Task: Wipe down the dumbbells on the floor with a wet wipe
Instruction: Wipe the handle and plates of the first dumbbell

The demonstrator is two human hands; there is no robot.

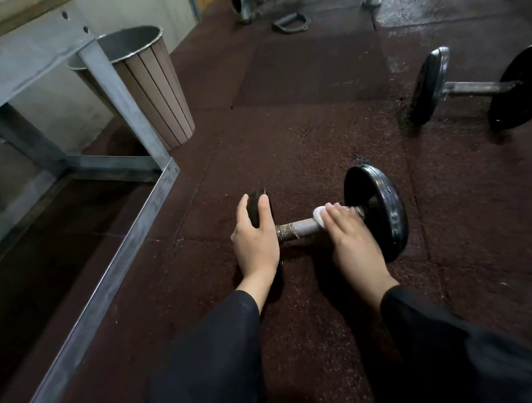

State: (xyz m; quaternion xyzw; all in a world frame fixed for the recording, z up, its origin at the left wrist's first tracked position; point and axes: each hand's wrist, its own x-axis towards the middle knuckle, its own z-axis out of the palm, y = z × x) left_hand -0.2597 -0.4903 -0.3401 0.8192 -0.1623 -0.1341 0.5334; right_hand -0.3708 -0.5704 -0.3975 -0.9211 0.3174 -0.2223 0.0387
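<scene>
You're mid-wipe: your right hand point(351, 234) presses the wet wipe point(321, 213) around the near dumbbell point(303, 226) handle at lower centre, left hand point(254, 236) clasping its plate. Next, the second dumbbell point(474, 88), upper right.

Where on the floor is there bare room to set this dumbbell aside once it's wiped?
Bare mat lies between the near dumbbell and the far dumbbell, and a wider patch runs from the bin across to the far dumbbell. It is crowded at the left, where the metal frame hems in the left hand. The right hand presses the wipe on the handle.
</scene>
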